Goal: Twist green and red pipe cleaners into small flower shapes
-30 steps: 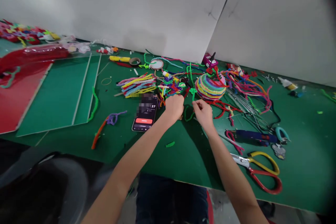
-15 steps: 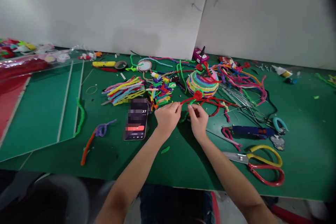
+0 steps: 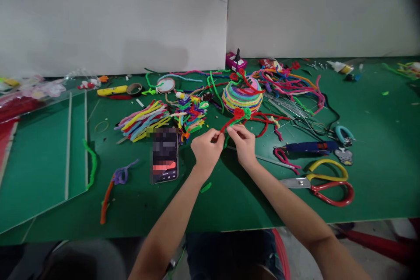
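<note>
Both hands meet over the middle of the green table (image 3: 229, 201). My left hand (image 3: 206, 148) and my right hand (image 3: 243, 142) pinch the stem of a small red and green pipe-cleaner flower (image 3: 239, 113), whose head rises just above my fingers. Right behind it sits a dome wound from multicoloured pipe cleaners (image 3: 242, 96). A phone (image 3: 164, 154) with a lit screen lies flat just left of my left hand. A short green pipe-cleaner scrap (image 3: 206, 187) lies below my left wrist.
Loose pipe-cleaner bundles (image 3: 141, 119) and a tangled pile (image 3: 192, 116) lie left of the dome. Scissors with red and yellow handles (image 3: 323, 183), a blue glue gun (image 3: 311, 146), wires and teal pliers (image 3: 344, 133) lie right. Green boards (image 3: 39, 162) lie far left. White wall panels stand behind.
The view has swung left to right. My hands lifted a red and green flower piece off the table and drew closer together, now both pinching its stem.
</note>
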A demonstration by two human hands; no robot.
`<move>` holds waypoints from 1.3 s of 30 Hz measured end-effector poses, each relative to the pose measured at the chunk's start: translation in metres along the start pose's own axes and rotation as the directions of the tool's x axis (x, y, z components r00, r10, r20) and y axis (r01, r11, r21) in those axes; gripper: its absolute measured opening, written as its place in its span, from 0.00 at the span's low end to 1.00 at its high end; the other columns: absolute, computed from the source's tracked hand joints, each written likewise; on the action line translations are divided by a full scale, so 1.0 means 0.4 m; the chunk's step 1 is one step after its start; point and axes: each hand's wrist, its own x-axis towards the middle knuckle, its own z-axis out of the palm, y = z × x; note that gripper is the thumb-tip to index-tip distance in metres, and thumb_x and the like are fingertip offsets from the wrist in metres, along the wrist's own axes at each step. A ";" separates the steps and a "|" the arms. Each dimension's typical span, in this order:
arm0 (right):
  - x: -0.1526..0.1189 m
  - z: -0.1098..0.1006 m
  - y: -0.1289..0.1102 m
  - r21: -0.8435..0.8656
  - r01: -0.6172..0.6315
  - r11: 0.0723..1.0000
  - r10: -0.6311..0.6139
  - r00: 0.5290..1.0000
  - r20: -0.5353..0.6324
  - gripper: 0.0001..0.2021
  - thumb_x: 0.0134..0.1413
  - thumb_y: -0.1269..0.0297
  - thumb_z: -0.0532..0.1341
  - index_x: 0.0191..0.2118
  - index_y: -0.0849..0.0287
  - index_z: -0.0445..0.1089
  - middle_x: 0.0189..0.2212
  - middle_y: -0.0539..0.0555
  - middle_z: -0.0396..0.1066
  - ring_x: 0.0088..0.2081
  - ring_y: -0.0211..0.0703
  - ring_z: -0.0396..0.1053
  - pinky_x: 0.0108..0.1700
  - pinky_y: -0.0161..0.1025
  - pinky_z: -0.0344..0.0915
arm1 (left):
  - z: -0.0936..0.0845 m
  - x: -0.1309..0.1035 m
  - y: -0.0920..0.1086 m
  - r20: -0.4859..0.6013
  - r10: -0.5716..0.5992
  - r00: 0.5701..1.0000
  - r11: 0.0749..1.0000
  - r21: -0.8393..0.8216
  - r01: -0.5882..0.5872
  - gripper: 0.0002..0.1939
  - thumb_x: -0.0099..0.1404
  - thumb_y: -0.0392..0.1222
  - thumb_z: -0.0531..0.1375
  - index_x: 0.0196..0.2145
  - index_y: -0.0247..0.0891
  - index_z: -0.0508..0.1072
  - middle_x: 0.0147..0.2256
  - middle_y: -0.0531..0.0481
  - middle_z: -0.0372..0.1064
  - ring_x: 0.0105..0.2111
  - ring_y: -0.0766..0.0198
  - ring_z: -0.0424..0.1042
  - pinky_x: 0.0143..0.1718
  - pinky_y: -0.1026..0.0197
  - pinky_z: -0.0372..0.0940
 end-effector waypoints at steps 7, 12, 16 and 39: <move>0.007 -0.003 -0.004 -0.025 -0.109 0.994 0.109 0.994 -0.012 0.10 0.44 0.56 0.63 0.27 0.57 0.71 0.25 0.48 0.66 0.29 0.35 0.65 0.35 0.37 0.65 | 0.007 -0.006 0.002 0.100 0.084 0.991 0.996 -0.011 -0.083 0.11 0.61 0.43 0.57 0.23 0.38 0.72 0.22 0.53 0.72 0.23 0.67 0.70 0.25 0.65 0.57; 0.013 -0.010 0.004 -0.027 -0.114 0.993 0.113 0.993 -0.018 0.10 0.46 0.56 0.62 0.26 0.57 0.69 0.25 0.49 0.66 0.29 0.36 0.64 0.34 0.36 0.65 | 0.008 0.015 -0.005 0.380 -0.040 0.924 0.884 -0.418 0.210 0.09 0.58 0.46 0.59 0.30 0.38 0.74 0.27 0.50 0.75 0.26 0.65 0.73 0.23 0.66 0.61; 0.014 -0.014 0.010 -0.055 -0.108 0.993 0.107 0.994 -0.022 0.11 0.46 0.54 0.62 0.28 0.57 0.70 0.27 0.50 0.67 0.30 0.36 0.65 0.35 0.36 0.65 | 0.009 0.031 -0.015 0.593 -0.131 0.794 0.695 -0.517 0.501 0.13 0.57 0.48 0.59 0.32 0.35 0.74 0.26 0.47 0.75 0.24 0.64 0.74 0.17 0.69 0.57; 0.007 -0.009 -0.001 -0.201 0.000 0.980 -0.002 1.000 -0.011 0.09 0.43 0.57 0.65 0.26 0.58 0.72 0.25 0.49 0.69 0.28 0.37 0.65 0.33 0.37 0.65 | 0.023 0.032 -0.022 0.456 -0.279 0.845 0.579 -0.623 0.526 0.07 0.58 0.42 0.60 0.32 0.36 0.74 0.29 0.49 0.76 0.28 0.65 0.74 0.20 0.69 0.61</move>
